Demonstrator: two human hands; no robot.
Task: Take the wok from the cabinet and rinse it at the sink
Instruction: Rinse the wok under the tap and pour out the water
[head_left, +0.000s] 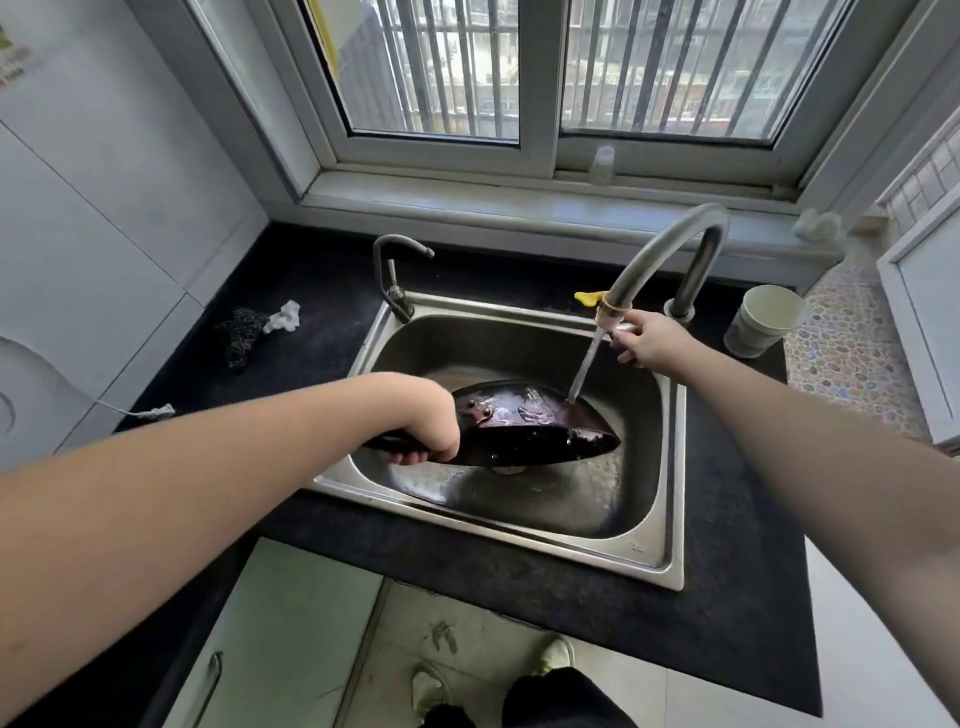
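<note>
Water hits the tilted wok (540, 431) — wet, slippery, likely heavy; left hand (431, 426) clenches its handle (389, 442), right hand (647, 340) grasps the tap lever.

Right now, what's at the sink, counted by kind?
Woks: 1
Taps: 2, large and small
Cups: 1
Scourers: 1
Hands: 2, left and right
Total: 7
</note>
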